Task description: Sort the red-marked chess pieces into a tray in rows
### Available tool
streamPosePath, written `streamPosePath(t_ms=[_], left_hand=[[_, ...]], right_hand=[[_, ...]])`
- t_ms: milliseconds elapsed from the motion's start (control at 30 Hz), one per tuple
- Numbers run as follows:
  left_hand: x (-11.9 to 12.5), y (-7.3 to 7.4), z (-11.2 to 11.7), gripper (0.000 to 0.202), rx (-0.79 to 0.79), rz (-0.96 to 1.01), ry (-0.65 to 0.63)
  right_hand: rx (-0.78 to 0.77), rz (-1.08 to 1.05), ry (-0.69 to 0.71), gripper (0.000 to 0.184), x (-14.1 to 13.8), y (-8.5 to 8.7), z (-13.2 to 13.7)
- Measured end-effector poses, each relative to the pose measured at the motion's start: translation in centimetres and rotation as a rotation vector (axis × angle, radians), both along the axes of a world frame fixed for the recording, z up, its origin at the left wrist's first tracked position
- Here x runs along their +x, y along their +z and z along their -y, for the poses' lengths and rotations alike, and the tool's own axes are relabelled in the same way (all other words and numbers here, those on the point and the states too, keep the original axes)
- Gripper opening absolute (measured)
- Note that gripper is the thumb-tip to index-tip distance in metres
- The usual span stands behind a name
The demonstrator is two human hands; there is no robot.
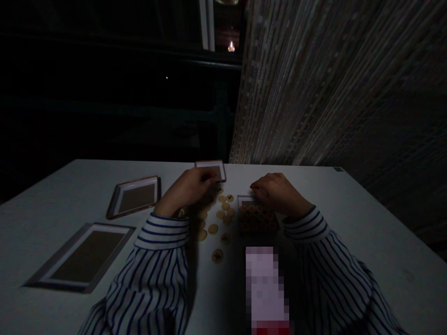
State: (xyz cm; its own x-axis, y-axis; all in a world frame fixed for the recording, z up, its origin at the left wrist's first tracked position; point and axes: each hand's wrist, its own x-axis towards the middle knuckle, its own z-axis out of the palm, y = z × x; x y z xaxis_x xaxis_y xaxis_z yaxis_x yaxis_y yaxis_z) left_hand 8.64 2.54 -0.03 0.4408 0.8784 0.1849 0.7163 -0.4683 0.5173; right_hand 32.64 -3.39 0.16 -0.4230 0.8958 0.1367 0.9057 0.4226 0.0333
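My left hand [192, 186] is over the far left side of several loose round xiangqi pieces [213, 228], which lie scattered on the white table. Its fingers are curled together near the far tray, and whatever they may grip is hidden. My right hand [281, 193] is at the far right corner of a small open box [244, 199]. Rows of xiangqi pieces with reddish markings [258, 218] fill the nearer part of that box. Thumb and fingers of this hand are pressed together; I cannot see whether a piece is between them. Dark characters show on some loose pieces.
At the left lie two shallow trays, one brown-rimmed [157, 190] and a larger one [93, 284] nearer me. Another shallow tray [223, 173] sits at the table's far edge. A pixelated pale rectangle [265, 288] is close to me. A string curtain [296, 83] hangs behind the table [366, 242].
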Motion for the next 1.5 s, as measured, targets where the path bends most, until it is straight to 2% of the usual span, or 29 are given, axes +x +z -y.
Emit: streamPosePath(t_ms=[233, 400, 600, 800, 967, 1167, 1267, 1500], left_hand=[[-0.9, 1.4, 1.1, 0.032, 0.097, 0.093, 0.083], [-2.1, 1.3, 2.6, 0.032, 0.109, 0.178, 0.177], [-3.8, -0.8, 3.9, 0.034, 0.118, 0.317, 0.322], [-4.2, -3.3, 4.8, 0.035, 0.093, 0.399, 0.342], [-3.7, -4.4, 5.8, 0.032, 0.099, 0.346, 0.255], [-2.9, -5.8, 6.3, 0.021, 0.242, 0.065, 0.034], [-2.8, -6.2, 6.3, 0.021, 0.286, 0.004, 0.033], [-2.6, -6.8, 6.3, 0.021, 0.315, -0.031, 0.059]], right_hand=[[0.032, 0.012, 0.017, 0.029, -0.7, 0.0, 0.4], [0.047, -0.005, 0.035, 0.027, -1.1, -0.2, 0.5], [0.046, -0.019, 0.063, 0.026, -1.6, -0.7, 0.4], [0.02, -0.013, 0.091, 0.026, -2.3, -1.3, 0.4], [-0.026, 0.043, 0.11, 0.026, -3.2, -1.6, 0.1], [-0.089, 0.139, 0.216, 0.025, -5.7, -2.7, -1.2], [-0.118, 0.199, 0.282, 0.022, -7.3, -3.4, -1.4], [-0.108, 0.19, 0.248, 0.018, -8.4, -4.3, -0.8]])
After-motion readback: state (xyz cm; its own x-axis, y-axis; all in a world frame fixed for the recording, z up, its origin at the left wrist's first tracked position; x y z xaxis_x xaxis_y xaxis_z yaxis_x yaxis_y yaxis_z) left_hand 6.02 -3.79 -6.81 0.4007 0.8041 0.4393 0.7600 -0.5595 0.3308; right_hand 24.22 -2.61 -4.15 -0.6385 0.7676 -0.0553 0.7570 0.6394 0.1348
